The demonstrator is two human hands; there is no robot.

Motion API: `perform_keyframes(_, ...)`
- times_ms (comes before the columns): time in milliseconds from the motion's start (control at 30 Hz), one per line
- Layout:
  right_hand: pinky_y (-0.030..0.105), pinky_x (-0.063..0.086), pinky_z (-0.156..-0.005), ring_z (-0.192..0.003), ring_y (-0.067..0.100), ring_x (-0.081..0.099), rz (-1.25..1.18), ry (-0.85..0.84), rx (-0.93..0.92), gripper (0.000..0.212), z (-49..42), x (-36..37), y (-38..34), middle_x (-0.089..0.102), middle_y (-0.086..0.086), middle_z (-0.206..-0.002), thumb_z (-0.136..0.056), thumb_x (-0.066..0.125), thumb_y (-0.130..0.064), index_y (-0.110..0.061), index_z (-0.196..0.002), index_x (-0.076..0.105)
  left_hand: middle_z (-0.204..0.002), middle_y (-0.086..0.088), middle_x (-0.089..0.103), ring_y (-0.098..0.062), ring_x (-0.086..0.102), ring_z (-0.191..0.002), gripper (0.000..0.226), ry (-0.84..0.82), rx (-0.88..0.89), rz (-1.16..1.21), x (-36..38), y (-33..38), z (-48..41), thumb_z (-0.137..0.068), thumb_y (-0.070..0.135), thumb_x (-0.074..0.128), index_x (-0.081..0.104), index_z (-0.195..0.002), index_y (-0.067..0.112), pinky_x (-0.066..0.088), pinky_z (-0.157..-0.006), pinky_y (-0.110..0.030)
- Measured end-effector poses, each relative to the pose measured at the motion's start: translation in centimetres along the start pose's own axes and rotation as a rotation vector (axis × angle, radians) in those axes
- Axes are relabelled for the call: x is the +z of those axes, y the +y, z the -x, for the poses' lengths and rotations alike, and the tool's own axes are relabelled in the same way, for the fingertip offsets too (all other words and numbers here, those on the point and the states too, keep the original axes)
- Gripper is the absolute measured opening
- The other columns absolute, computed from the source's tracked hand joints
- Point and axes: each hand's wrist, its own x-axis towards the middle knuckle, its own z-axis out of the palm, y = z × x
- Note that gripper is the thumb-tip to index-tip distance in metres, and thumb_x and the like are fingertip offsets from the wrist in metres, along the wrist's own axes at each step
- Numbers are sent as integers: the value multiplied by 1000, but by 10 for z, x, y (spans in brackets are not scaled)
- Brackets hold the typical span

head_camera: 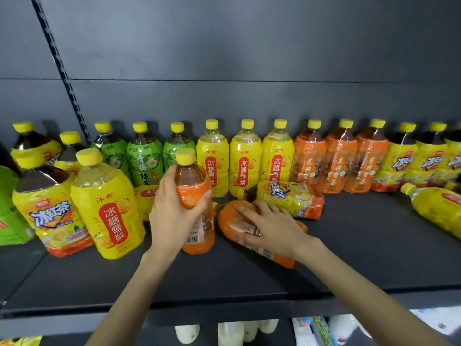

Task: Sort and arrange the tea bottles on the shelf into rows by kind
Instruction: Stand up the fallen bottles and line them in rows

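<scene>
My left hand (172, 213) grips an upright orange-label tea bottle (195, 193) with a yellow cap at mid-shelf. My right hand (272, 226) lies over a second orange-label bottle (232, 222) that is on its side; its fingers curve around the body. Behind it an iced-tea bottle (291, 198) also lies flat. Along the back wall stand rows by kind: green-label bottles (144, 158), yellow pear-drink bottles (245, 166), orange-label bottles (341, 163) and iced-tea bottles (399, 158).
At front left stand a yellow pear-drink bottle (107, 208) and an iced-tea bottle (50, 208), with more behind them. Another yellow bottle (436, 206) lies flat at far right. The dark shelf (374, 245) has bare surface at front right. White bottles (232, 330) sit below.
</scene>
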Motion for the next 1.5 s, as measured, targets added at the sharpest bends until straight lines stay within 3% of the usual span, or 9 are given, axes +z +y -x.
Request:
perform_keyframes(267,42,36,-103,-130,32,38,-120,-123,68,86,25,-6,26,32,6,-144,-81,50,-69,-50,-145,-4,-137,-6,49,-18,52,-115,86,39,-12,163,9,-3,3,-71,58,61,32,-142,18,41,-86,-27)
perform_keyframes(467,33,41,-92,-123,9,47,-234,114,51,85,36,-3,27,42,-17,-141,-74,61,-67,-48,-144,16,-138,-2,47,-9,46,-112,89,58,-43,222,12,-10,6,-70,63,64,30,-142,24,42,-88,-29)
perform_keyframes(767,17,39,-89,-118,-7,39,-570,474,74,90,35,5,27,36,-31,-136,-70,70,-63,-55,-141,15,-131,11,46,-10,49,-113,83,120,-91,314,22,-9,8,-66,70,58,31,-137,35,46,-91,-34)
perform_keyframes(867,27,41,-99,-125,-4,36,-706,579,58,93,26,11,21,29,-38,-134,-67,68,-68,-58,-140,13,-129,13,45,-10,50,-113,83,127,-93,333,24,-10,8,-66,69,59,31,-137,35,47,-91,-33)
perform_keyframes(967,33,42,-102,-130,-1,35,-788,669,64,92,12,19,10,27,-33,-138,-65,66,-70,-61,-138,10,-127,16,43,-9,50,-113,80,140,-90,354,24,-9,9,-66,68,60,31,-135,38,48,-90,-33)
perform_keyframes(1100,22,36,-100,-128,-11,29,-883,794,98,90,-11,32,-10,29,-24,-142,-69,62,-70,-55,-141,9,-127,17,44,-11,51,-115,76,144,-97,359,24,-10,9,-66,68,61,28,-132,48,50,-93,-40)
perform_keyframes(1333,31,39,-102,-131,5,31,-839,892,113,89,-43,42,-26,31,-4,-145,-75,53,-74,-42,-146,10,-129,16,44,-11,51,-117,76,147,-81,367,24,-10,10,-67,67,62,27,-132,47,50,-94,-41)
perform_keyframes(1433,21,34,-105,-135,5,28,-892,946,78,87,-52,50,-30,27,-1,-146,-78,55,-69,-40,-146,9,-128,16,44,-9,51,-116,76,147,-79,374,25,-10,10,-66,68,62,27,-131,49,50,-94,-37)
perform_keyframes(1500,8,25,-104,-136,-7,18,-973,950,67,86,-56,56,-35,19,-6,-145,-81,56,-63,-47,-145,0,-129,17,44,-8,50,-116,76,146,-77,377,25,-10,10,-66,68,62,28,-131,49,50,-93,-36)
